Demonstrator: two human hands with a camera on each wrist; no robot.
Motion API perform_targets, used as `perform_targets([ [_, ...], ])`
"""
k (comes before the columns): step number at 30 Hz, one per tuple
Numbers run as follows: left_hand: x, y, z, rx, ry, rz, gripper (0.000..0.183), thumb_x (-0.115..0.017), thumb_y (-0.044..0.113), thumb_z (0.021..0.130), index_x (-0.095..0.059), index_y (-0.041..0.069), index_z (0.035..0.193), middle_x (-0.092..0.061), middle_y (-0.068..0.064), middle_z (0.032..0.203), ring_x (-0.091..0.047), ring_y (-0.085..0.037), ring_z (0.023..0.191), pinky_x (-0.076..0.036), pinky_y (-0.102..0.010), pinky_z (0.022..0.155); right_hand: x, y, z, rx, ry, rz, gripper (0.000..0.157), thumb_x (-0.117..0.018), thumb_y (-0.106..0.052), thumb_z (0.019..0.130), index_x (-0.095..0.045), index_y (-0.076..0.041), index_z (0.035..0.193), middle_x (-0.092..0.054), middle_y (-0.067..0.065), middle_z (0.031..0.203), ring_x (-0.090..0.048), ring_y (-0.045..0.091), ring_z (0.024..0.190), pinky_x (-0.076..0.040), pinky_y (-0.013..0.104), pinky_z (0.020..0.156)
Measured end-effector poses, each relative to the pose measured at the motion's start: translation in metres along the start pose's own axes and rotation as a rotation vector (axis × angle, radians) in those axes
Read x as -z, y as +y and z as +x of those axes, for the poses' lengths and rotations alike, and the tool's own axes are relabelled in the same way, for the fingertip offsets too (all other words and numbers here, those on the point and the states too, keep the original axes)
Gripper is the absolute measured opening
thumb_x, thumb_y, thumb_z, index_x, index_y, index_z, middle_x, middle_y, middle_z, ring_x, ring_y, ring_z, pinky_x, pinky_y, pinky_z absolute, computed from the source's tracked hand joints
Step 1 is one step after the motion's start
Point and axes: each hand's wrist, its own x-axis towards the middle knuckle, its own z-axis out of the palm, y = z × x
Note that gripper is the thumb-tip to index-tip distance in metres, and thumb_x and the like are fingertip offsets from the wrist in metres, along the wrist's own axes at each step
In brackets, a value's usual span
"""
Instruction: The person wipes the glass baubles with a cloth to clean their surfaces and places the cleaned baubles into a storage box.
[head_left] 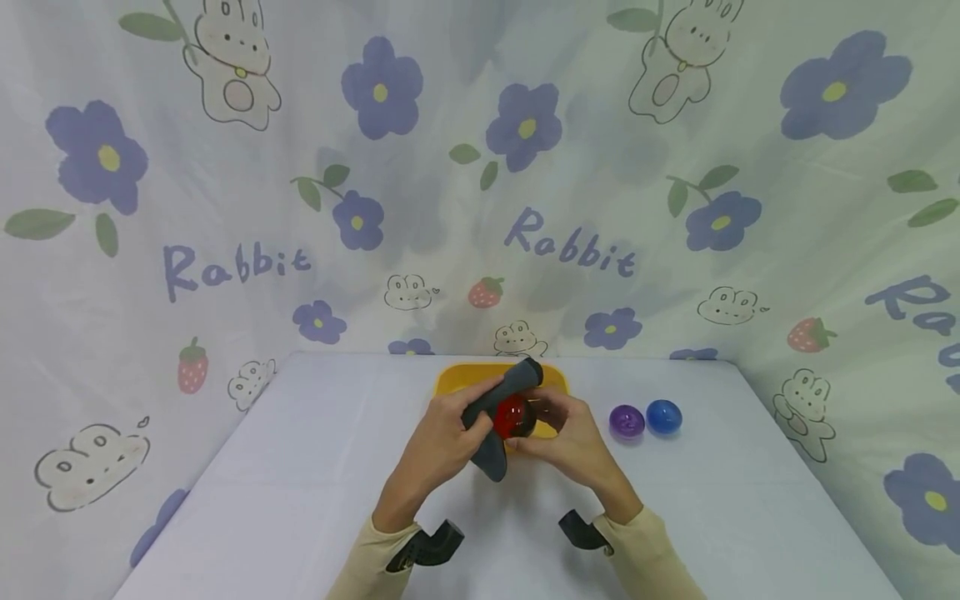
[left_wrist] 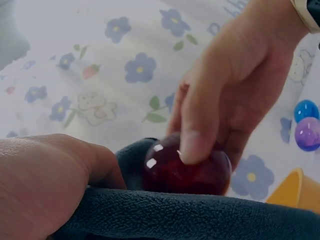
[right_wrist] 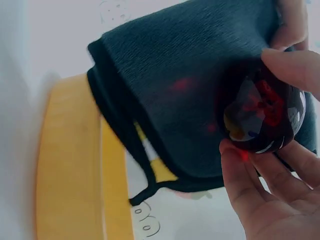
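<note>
My left hand (head_left: pixel 447 433) grips a folded dark grey-green cloth (head_left: pixel 504 392), part of which hangs below the fingers. Between the two hands, a shiny, see-through red ball (head_left: pixel 514 416) sits against the cloth. The fingers and thumb of my right hand (head_left: pixel 567 437) hold this ball from its right side. In the right wrist view the cloth (right_wrist: pixel 170 95) spreads behind the ball (right_wrist: pixel 262 112), with red light spots on its fabric. From the left wrist, the right thumb shows pressed on top of the ball (left_wrist: pixel 187 170).
Just behind the hands stands a yellow bin (head_left: pixel 457 375), partly hidden by them. To the right on the white table (head_left: pixel 300 475) lie a purple ball (head_left: pixel 627 422) and a blue ball (head_left: pixel 664 417), side by side. A patterned curtain (head_left: pixel 420 183) hangs at the back.
</note>
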Motion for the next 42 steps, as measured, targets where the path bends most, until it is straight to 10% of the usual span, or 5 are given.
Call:
perform_targets([
  [18, 0.000, -0.008, 0.002, 0.066, -0.091, -0.009, 0.055, -0.057, 0.005, 0.093, -0.056, 0.006, 0.148, -0.071, -0.013, 0.115, -0.056, -0.008, 0.060, -0.044, -0.020, 0.052, -0.001, -0.002, -0.001, 0.084, 0.128, 0.083, 0.056, -0.085, -0.005, 0.079, -0.067, -0.006, 0.132, -0.070, 0.016, 0.127, -0.070, 0.023, 0.112, -0.052, 0.024, 0.104],
  [30, -0.003, -0.001, 0.001, 0.076, -0.118, -0.035, 0.055, -0.057, 0.006, 0.094, -0.054, 0.004, 0.149, -0.060, -0.008, 0.086, -0.036, -0.003, 0.045, -0.033, -0.017, 0.045, 0.008, 0.004, 0.003, 0.014, 0.190, 0.107, 0.060, -0.084, -0.003, 0.081, -0.063, -0.002, 0.137, -0.066, 0.018, 0.138, -0.064, 0.039, 0.127, -0.053, 0.037, 0.103],
  [42, -0.002, 0.006, -0.002, 0.096, -0.058, -0.039, 0.053, -0.057, 0.005, 0.094, -0.060, 0.011, 0.146, -0.070, -0.013, 0.111, -0.056, -0.010, 0.058, -0.039, -0.020, 0.046, 0.011, 0.009, 0.004, -0.059, 0.163, -0.003, 0.062, -0.085, -0.014, 0.081, -0.064, -0.011, 0.139, -0.071, 0.012, 0.132, -0.066, 0.032, 0.123, -0.053, 0.045, 0.105],
])
